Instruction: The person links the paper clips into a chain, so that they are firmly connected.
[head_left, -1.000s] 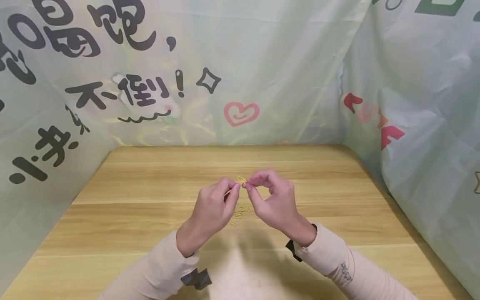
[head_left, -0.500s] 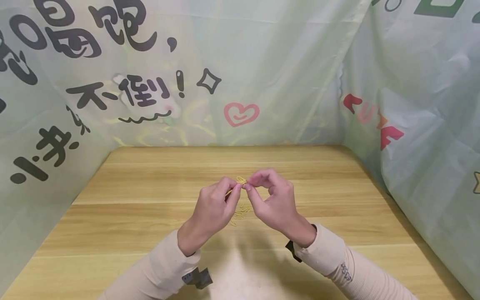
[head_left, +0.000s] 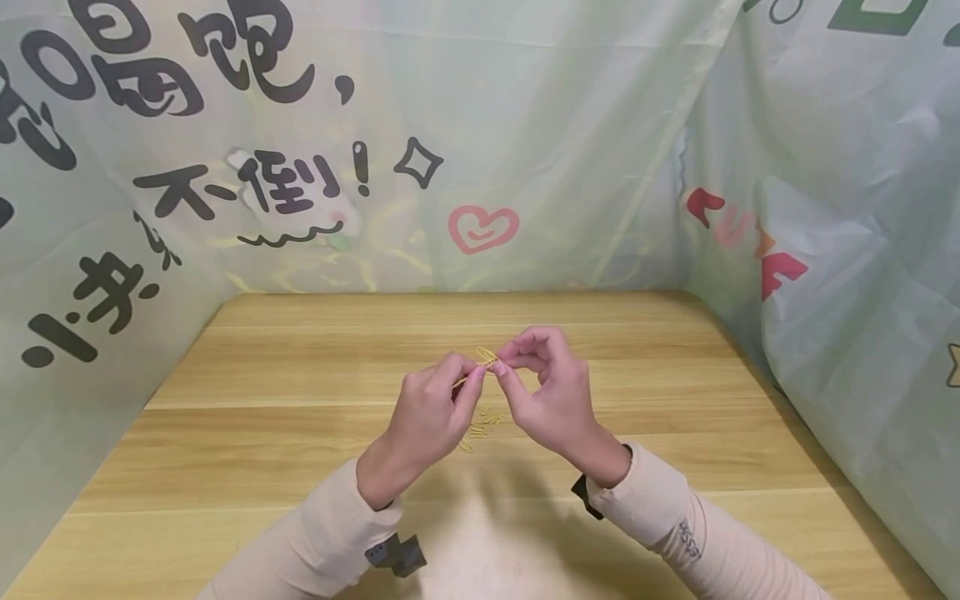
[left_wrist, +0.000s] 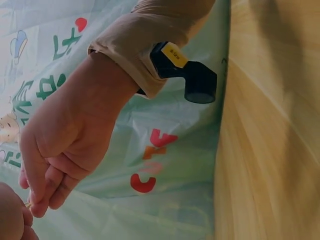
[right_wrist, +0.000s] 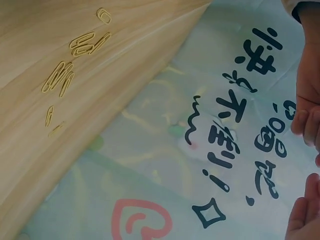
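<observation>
1. Head view: your left hand (head_left: pixel 429 408) and right hand (head_left: pixel 553 398) are raised over the wooden table (head_left: pixel 300 358), fingertips close together. Thumb and forefinger of each pinch the held paper clips (head_left: pixel 486 353), yellow, between the two hands. How many, or whether linked: can't tell.
2. Only this view gives you both pinches at once. Loops poke past your fingertips; more yellow wire shows inside your left grip.
3. Left wrist: your right hand is side-on, fingers bent, a speck of yellow at the tips. You also get the yellow label (left_wrist: pixel 175 55) on the black wrist camera (left_wrist: pixel 200 85), hidden from the head view.
4. Right wrist: clearest look at your loose paper clips (right_wrist: pixel 60 77), some overlapping, others apart. Head view has them as a tiny cluster between your hands.
5. Right wrist crops your hands; can't read either pinch there.
</observation>
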